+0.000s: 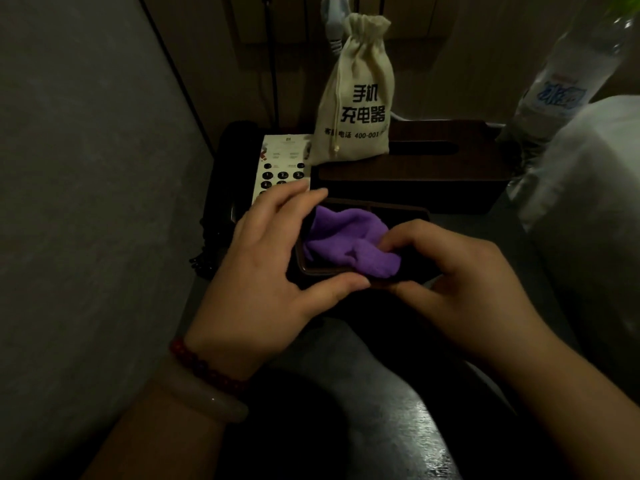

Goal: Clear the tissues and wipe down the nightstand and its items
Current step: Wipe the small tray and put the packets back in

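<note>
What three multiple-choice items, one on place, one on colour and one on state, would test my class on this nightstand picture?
1. Where does the drawstring bag stand?
A. on the wooden tissue box
B. on the floor
C. inside the tray

2. What colour is the cloth?
A. white
B. green
C. purple

3. What is the right hand doing?
A. lifting the water bottle
B. pressing the cloth into the small dark tray
C. resting flat on the phone

Answers: 1 A, the bag sits on the box's top beside its slot. 2 C, it shows purple between both hands. 3 B, the fingers pinch the cloth inside the tray while the left hand steadies its rim.
</note>
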